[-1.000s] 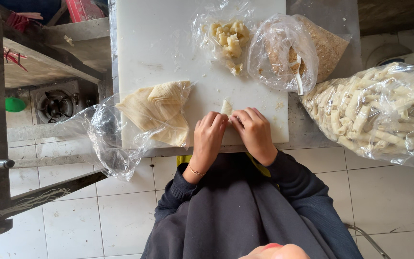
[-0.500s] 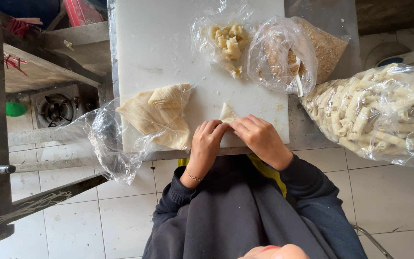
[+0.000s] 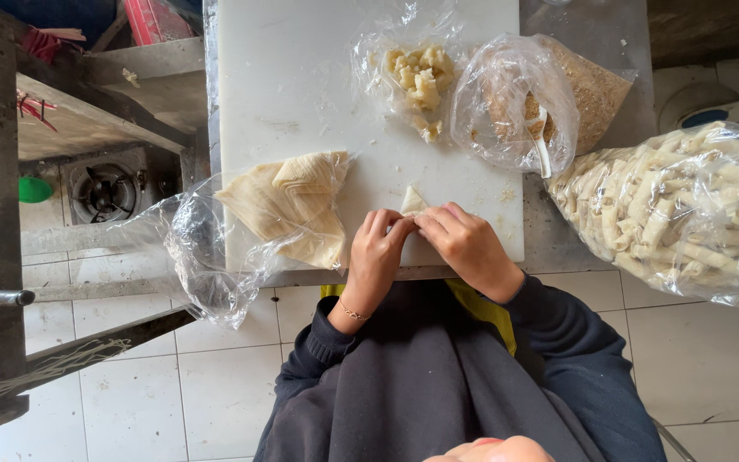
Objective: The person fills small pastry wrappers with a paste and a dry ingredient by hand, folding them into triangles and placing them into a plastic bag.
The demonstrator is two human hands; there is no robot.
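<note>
Most of the wrapper piece (image 3: pixel 413 200) under the hands (image 3: pixel 425 248); bag of rolls (image 3: pixel 686 214) cut off at right.

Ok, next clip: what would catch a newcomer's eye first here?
Probably the two hands, left hand and right hand, pressed together over a small pale wrapper at the near edge of the white board. Next, the big clear bag of rolled pieces at the right, and the stack of thin wrappers left of the hands.
</note>
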